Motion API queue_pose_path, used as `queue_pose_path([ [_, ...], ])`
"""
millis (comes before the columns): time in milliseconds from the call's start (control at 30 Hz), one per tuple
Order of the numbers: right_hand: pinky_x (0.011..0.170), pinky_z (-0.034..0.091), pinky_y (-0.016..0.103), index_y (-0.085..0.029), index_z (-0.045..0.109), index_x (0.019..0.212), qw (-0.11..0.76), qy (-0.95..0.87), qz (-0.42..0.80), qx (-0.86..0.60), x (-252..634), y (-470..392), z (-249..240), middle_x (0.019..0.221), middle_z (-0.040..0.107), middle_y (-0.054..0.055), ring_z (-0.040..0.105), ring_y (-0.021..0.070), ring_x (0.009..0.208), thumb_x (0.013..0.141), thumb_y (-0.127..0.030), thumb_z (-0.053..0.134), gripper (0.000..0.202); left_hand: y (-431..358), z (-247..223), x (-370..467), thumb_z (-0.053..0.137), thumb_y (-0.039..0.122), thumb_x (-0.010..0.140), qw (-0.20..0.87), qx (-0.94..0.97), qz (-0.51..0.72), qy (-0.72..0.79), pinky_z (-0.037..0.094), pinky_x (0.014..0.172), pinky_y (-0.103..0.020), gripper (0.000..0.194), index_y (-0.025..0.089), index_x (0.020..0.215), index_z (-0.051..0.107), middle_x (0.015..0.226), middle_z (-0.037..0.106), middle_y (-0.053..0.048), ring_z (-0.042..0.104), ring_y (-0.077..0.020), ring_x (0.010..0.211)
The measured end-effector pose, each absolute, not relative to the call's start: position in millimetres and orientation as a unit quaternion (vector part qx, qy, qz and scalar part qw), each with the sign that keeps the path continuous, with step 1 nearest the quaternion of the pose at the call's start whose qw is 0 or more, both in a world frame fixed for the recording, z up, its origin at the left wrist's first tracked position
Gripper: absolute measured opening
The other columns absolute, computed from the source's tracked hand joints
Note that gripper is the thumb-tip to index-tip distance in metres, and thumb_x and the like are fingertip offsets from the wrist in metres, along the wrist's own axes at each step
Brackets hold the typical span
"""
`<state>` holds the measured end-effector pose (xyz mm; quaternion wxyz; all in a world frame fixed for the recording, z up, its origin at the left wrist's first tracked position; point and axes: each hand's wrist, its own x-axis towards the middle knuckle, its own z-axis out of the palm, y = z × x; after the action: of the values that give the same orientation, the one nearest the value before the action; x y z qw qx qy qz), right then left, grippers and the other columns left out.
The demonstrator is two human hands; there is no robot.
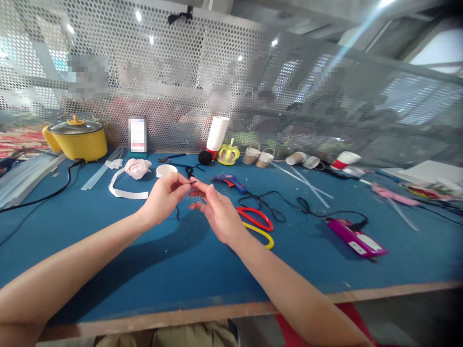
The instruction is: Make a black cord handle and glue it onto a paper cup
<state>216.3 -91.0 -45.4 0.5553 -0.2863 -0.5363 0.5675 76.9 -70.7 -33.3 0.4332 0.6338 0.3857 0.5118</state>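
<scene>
My left hand is closed in a pinch, thumb against forefinger, on a thin black cord. One end of the cord pokes out at the fingertips and a short length dangles below the hand. Facing it, my right hand has its fingers apart, and its forefinger tip meets the cord's end. Behind the hands are a small white paper cup and a black piece of cord or wire. Just right of my right hand lie scissors with one red handle loop and one yellow loop, their blades hidden.
A blue glue gun lies behind my right hand, its cable running toward a purple power strip. At the back stand a yellow electric pot, a phone and stacked white cups. White ribbon with a fabric rose lies left.
</scene>
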Motion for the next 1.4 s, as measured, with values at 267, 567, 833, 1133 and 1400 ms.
queue_pose_path([
  [267,0.047,0.038,0.022,-0.019,0.07,0.076,0.586,-0.516,0.499,-0.377,214.6,-88.3,-42.8,0.065,0.054,0.0,0.046,0.0085,0.056,0.069,-0.036,0.065,0.019,-75.2,-37.2,80.2,0.052,0.019,0.075,0.306,0.706,0.479,0.422,0.036,0.055,-0.023,0.009,0.015,0.067,0.052,0.067,0.051,0.0,0.045,-0.0101,0.061],
  [567,0.049,0.036,0.024,-0.017,0.066,0.079,0.577,-0.577,0.417,-0.4,218.5,-83.4,-50.4,0.057,0.052,-0.002,0.045,0.0084,0.05,0.077,-0.034,0.057,0.019,-78.4,-34.3,81.9,0.055,0.026,0.073,0.389,0.693,0.431,0.428,0.035,0.045,-0.021,0.013,0.016,0.068,0.049,0.058,0.05,0.003,0.045,-0.008,0.048],
  [833,0.051,0.035,0.023,-0.019,0.064,0.075,0.588,-0.55,0.457,-0.378,221.0,-80.8,-47.6,0.06,0.051,-0.002,0.043,0.0084,0.053,0.072,-0.038,0.062,0.02,-83.0,-28.8,83.4,0.05,0.032,0.076,0.563,0.62,0.395,0.379,0.026,0.036,-0.016,0.021,0.016,0.063,0.045,0.055,0.046,0.004,0.034,-0.0035,0.039],
  [1133,0.049,0.034,0.022,-0.017,0.067,0.077,0.569,-0.504,0.546,-0.352,220.3,-85.0,-40.4,0.068,0.053,0.001,0.045,0.0083,0.057,0.072,-0.048,0.058,0.033,-78.0,-26.7,76.0,0.05,0.026,0.076,0.407,0.709,0.41,0.403,0.027,0.041,-0.018,0.015,0.015,0.066,0.051,0.052,0.044,0.005,0.034,-0.0056,0.044],
  [1400,0.05,0.033,0.024,-0.017,0.059,0.067,0.56,-0.604,0.383,-0.419,224.9,-82.6,-46.3,0.052,0.047,-0.004,0.04,0.0084,0.05,0.074,-0.043,0.06,0.026,-83.2,-28.1,79.9,0.05,0.023,0.075,0.372,0.734,0.399,0.405,0.029,0.045,-0.019,0.012,0.015,0.066,0.052,0.056,0.048,0.004,0.038,-0.007,0.048],
])
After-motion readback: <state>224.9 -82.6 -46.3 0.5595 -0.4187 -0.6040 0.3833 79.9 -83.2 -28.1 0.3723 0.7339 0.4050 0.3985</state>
